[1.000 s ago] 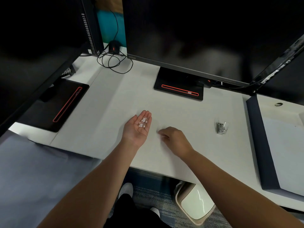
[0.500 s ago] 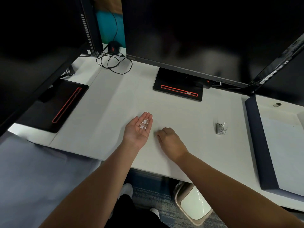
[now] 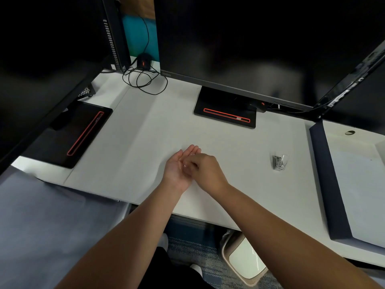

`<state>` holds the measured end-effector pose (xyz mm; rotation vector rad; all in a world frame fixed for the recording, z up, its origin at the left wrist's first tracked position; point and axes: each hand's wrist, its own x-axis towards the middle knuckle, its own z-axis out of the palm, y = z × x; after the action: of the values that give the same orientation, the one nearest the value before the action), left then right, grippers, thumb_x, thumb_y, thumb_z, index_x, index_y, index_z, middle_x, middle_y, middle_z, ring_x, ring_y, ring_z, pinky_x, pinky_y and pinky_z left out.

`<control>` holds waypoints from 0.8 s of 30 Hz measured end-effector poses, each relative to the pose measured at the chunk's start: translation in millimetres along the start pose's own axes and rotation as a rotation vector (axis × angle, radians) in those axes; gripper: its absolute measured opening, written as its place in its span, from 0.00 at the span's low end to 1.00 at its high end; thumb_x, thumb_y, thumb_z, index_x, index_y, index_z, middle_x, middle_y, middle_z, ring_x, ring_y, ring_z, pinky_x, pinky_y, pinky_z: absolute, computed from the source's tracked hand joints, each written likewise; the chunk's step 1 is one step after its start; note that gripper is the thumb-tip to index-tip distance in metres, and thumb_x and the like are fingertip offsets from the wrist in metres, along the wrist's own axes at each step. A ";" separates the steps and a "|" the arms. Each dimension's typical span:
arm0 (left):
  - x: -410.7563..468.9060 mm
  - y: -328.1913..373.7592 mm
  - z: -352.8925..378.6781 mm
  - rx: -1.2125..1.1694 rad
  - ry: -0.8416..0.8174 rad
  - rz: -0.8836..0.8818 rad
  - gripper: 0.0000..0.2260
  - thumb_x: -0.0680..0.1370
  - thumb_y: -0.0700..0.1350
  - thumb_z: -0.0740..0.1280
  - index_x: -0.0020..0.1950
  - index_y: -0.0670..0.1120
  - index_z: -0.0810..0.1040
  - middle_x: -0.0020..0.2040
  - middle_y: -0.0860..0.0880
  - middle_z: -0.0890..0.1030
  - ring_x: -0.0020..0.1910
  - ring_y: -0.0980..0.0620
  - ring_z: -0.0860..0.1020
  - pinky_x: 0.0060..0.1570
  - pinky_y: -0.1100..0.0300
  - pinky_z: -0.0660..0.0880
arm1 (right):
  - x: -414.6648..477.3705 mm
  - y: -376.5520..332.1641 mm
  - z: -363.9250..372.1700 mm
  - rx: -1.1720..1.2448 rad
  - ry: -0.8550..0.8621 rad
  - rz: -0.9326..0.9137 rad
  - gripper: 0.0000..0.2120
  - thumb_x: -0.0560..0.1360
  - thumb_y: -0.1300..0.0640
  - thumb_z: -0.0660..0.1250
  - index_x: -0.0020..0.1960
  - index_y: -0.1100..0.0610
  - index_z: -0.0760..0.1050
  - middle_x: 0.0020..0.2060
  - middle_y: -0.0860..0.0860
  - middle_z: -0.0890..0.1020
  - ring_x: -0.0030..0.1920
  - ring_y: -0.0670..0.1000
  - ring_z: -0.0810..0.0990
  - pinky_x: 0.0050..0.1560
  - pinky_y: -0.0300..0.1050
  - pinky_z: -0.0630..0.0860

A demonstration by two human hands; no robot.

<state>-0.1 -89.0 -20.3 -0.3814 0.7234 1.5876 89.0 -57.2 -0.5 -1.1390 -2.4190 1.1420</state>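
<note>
Central monitor: large, flat, dark glossy panel filling the top of the frame. It is flanked by a second dark monitor at upper left. Desk: white, matte, smooth, rectangular, running across mid-frame. Slab at right edge: pale top with a thick navy bevelled rim, lying flat on the desk. Two stand bases, one at centre top and one at left: flat black rectangles, each with a thin red slot. Waste bin at lower centre, under the desk: beige rim, glossy white liner. Cable at upper left: thin, black, loosely coiled. Left hand at centre: palm up, fingers extended and slightly cupped, relaxed. Right hand: knuckles up, fingertips bunched down into the left palm; whether they pinch anything cannot be told. Clear box: small, transparent plastic, holding grey metal pieces, on the desk to the right, well apart from the right hand and untouched.
</note>
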 end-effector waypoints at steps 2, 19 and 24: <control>-0.7 -0.9 0.3 -0.003 -0.002 -0.005 0.16 0.82 0.44 0.54 0.54 0.37 0.78 0.49 0.41 0.83 0.52 0.48 0.80 0.56 0.55 0.73 | 0.1 3.5 3.1 -0.069 -0.027 -0.002 0.10 0.74 0.64 0.61 0.42 0.57 0.81 0.38 0.55 0.82 0.39 0.53 0.77 0.38 0.42 0.68; -2.6 12.4 -2.8 -0.083 0.013 0.064 0.15 0.82 0.42 0.57 0.54 0.34 0.78 0.47 0.39 0.84 0.51 0.44 0.82 0.52 0.54 0.78 | -6.5 58.1 -22.8 -0.043 0.162 0.175 0.11 0.76 0.66 0.61 0.51 0.61 0.82 0.47 0.53 0.83 0.48 0.50 0.80 0.47 0.31 0.67; -1.0 13.9 -0.8 -0.093 0.012 0.073 0.15 0.82 0.42 0.56 0.53 0.33 0.78 0.46 0.39 0.84 0.51 0.44 0.81 0.60 0.53 0.75 | -19.0 70.5 -5.5 -0.205 0.113 0.122 0.08 0.73 0.67 0.61 0.35 0.64 0.72 0.34 0.55 0.75 0.38 0.55 0.74 0.36 0.40 0.63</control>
<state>-13.6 -90.6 -17.1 -0.4368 0.6803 1.6934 143.4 -40.4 -46.6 -1.3896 -2.4512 0.8504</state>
